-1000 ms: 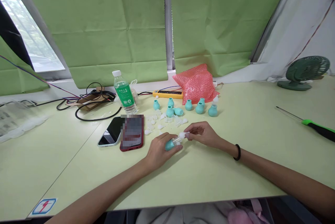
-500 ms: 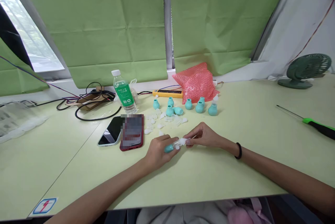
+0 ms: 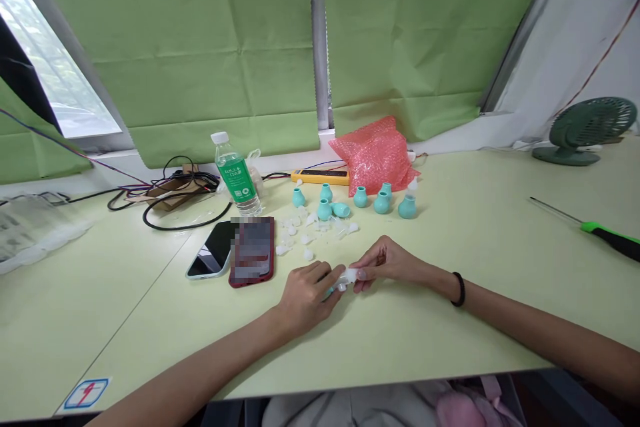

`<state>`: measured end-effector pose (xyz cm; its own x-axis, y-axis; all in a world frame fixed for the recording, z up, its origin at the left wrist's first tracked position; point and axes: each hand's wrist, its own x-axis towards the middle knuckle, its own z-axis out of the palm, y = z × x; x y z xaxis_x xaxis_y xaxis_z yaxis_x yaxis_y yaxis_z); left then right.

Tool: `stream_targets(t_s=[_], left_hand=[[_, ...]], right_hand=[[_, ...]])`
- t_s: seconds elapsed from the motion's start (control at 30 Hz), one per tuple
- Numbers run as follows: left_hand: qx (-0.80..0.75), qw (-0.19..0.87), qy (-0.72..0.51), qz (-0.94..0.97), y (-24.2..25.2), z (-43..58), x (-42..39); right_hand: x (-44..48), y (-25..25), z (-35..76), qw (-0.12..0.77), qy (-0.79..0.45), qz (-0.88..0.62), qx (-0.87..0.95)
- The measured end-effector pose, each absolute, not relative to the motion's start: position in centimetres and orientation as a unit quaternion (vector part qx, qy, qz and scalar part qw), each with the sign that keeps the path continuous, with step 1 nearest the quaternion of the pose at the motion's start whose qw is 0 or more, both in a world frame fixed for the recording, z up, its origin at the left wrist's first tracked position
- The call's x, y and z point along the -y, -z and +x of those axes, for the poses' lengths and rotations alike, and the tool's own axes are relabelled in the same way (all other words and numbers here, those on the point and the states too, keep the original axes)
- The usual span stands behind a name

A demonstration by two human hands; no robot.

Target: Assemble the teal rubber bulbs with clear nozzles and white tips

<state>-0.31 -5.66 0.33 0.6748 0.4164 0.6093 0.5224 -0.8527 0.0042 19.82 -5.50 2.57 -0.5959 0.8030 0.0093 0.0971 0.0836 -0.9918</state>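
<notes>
The left hand (image 3: 309, 297) is curled around a turquoise bulb (image 3: 327, 293), thumb and fingers closed on it just above the surface (image 3: 425, 334); this grip seems meant to steady the body while leaving its far end exposed. There, the right hand (image 3: 383, 264) pinches a white tip (image 3: 352, 275) between thumb and fingers, meeting the bulb end-on, likely so that both parts stay in line. How far they are joined is hidden by the fingers. Just beyond lie loose white pieces (image 3: 309, 254), scattered within easy reach. Behind them most of the spare bulbs (image 3: 382, 202) stand mouth up, probably because their rounded bases sit stably; one lies on its side (image 3: 341, 210), and the rightmost carries a white-tipped top (image 3: 412, 185). Two phones (image 3: 253, 254) lie to the left, near a bottle (image 3: 237, 179); a red bubble-wrap bag (image 3: 375, 154) rests behind the bulbs, and a screwdriver (image 3: 613, 242) lies well apart at right.
</notes>
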Motion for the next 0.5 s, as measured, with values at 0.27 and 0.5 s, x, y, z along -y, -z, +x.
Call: stream_targets(t_s=[0.27,0.5], left_hand=[[0.305,0.042,0.312,-0.899,-0.35,0.04,6.5],[0.309,-0.06,0.327,-0.891,-1.06,0.16,5.69]], right_hand=[[5.87,-1.77,19.37,0.342,-0.584,-0.345,0.651],[5.96,-2.5,18.98,0.384,-0.548,-0.36,0.65]])
